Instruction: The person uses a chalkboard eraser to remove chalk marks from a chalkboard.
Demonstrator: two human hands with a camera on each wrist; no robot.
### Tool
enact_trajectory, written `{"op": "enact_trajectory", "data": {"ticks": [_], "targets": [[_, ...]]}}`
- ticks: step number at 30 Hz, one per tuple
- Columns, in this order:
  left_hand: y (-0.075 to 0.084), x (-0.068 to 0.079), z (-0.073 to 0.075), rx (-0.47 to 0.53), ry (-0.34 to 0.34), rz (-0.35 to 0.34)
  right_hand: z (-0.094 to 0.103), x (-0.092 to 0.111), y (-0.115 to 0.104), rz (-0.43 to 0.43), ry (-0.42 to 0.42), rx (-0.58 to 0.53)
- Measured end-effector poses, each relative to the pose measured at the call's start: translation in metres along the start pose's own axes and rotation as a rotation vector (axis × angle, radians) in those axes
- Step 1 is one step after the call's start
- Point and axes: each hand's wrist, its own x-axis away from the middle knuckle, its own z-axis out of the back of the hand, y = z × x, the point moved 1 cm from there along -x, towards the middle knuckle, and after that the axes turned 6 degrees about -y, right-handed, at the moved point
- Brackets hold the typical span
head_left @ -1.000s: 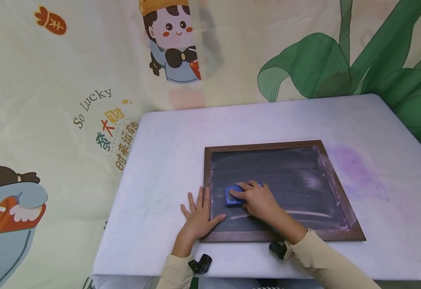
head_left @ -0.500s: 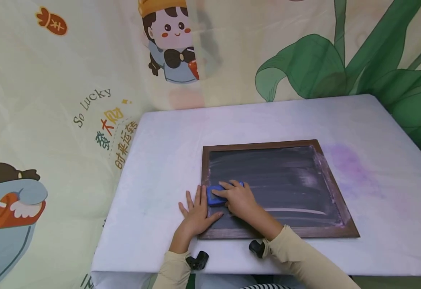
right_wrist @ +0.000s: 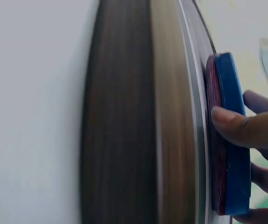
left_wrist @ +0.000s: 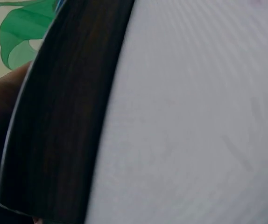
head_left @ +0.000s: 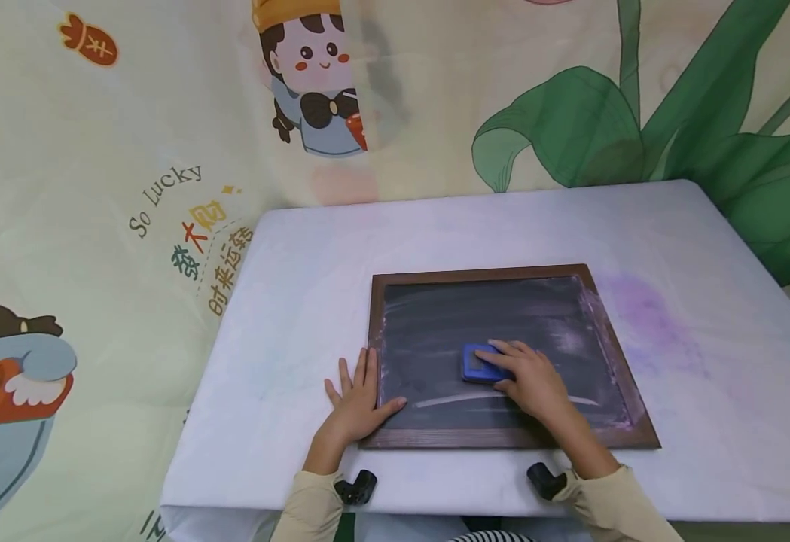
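Observation:
A wood-framed blackboard (head_left: 449, 316) lies flat on the table. My right hand (head_left: 533, 380) grips a blue board eraser (head_left: 479, 364) against the middle of its dark surface. In the right wrist view the thumb presses along the side of the eraser (right_wrist: 234, 140), whose dark reddish pad faces the board. Across the left edge of the frame rests my left hand (head_left: 354, 403), fingers straight and spread, thumb over the board's lower left corner. Pale chalk streaks and a smudge at the right mark the surface. The left wrist view shows mostly the board's frame (left_wrist: 64, 116).
The table's white cloth (head_left: 313, 301) surrounds the board and bears a purple stain (head_left: 648, 316) to its right. Black wrist cameras sit at both cuffs, near the table's front edge. Behind stands a printed backdrop (head_left: 422, 98) with green leaves and cartoon figures.
The right hand first slid the eraser left to the board's left side, beside the left hand, then back right to the middle. My left hand has stayed on the frame. The head view shifted slightly.

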Motion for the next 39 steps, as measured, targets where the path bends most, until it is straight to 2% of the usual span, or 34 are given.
{"op": "enact_trajectory", "data": {"ticks": [2,7,10,15,22,27,30,33,39], "targets": [[-0.002,0.001,0.001,0.007,0.007,0.003,0.009,0.011,0.017,-0.021,-0.002,-0.018],[-0.005,0.0,0.001,0.014,-0.001,0.0,0.031,0.038,0.056,-0.074,-0.068,-0.047],[-0.006,0.001,-0.001,0.017,-0.008,-0.008,0.04,0.05,0.074,-0.07,-0.097,-0.07],[-0.006,0.0,-0.003,0.009,-0.003,-0.024,0.043,0.059,0.089,-0.031,-0.115,-0.091],[0.002,-0.002,-0.005,-0.004,0.0,-0.057,0.043,0.065,0.098,0.025,-0.022,-0.108],[0.001,0.001,-0.003,-0.02,0.013,-0.032,0.035,0.045,0.08,0.084,-0.039,-0.088],[-0.001,0.002,0.0,-0.025,0.026,-0.021,0.026,0.024,0.055,0.112,-0.061,-0.077],[-0.001,0.001,0.001,-0.019,0.043,-0.038,0.017,0.005,0.028,0.131,-0.061,-0.067],[-0.001,-0.002,0.0,-0.004,0.026,-0.025,-0.002,-0.03,-0.02,0.155,-0.11,-0.056]]}}
